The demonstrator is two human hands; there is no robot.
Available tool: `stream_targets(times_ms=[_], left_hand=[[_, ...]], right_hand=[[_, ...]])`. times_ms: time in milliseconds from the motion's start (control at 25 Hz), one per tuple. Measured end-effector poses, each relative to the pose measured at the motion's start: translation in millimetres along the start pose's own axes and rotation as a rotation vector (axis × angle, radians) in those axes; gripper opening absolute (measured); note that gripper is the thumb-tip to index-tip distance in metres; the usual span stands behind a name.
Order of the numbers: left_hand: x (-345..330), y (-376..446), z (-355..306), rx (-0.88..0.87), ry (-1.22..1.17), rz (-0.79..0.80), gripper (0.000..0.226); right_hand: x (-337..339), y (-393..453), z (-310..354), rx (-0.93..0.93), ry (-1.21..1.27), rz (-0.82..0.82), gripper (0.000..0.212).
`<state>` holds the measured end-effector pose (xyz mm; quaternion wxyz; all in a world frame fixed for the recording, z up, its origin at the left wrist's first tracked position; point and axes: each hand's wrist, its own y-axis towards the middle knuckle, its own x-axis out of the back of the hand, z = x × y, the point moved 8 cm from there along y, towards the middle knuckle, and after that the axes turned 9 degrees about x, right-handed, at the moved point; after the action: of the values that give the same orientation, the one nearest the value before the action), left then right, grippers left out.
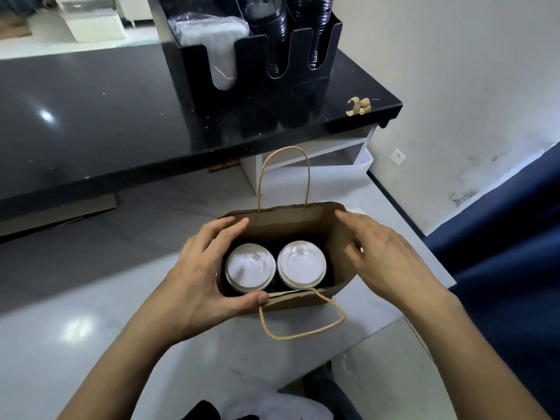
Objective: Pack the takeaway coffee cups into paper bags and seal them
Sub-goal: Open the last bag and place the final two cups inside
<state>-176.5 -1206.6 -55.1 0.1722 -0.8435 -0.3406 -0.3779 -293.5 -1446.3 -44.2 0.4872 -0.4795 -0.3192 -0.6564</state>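
I am gripping the left end of the open paper bag [306, 219] on the white counter [75, 298] with my left hand [200, 277], while my right hand [385, 256], fingers straight, is pressing its right wall, two white-lidded cups [274, 266] sitting side by side inside.

Head-worn view, looking steeply down, close over open paper bag [339, 237] (single camera)

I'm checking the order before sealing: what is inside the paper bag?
Inside the paper bag stand two coffee cups side by side, left cup and right cup, both with white lids. Their bodies and the bag's bottom are hidden by the lids and shadow.
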Motion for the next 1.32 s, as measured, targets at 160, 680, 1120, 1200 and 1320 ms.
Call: stream_targets(times_ms=[160, 680, 1120, 1200, 1320], left_hand=[[-1, 6, -3, 0.058, 0.013, -0.045, 0.109], [-16, 27, -24, 0.220, 0.016, -0.144, 0.101], [-6, 3, -42, 0.320, 0.083, -0.293, 0.068], [-1, 1, -47, 0.323, 0.082, -0.321, 0.064], [10, 1, -53, 0.324, 0.101, -0.351, 0.061]], right_hand=[[4, 25, -5, 0.077, -0.011, 0.030, 0.058], [22, 74, -37, 0.258, -0.013, 0.084, 0.055], [29, 79, -38, 0.414, 0.050, 0.154, 0.056], [38, 80, -35, 0.444, 0.107, 0.122, 0.056], [54, 88, -35, 0.453, 0.140, 0.047, 0.055]])
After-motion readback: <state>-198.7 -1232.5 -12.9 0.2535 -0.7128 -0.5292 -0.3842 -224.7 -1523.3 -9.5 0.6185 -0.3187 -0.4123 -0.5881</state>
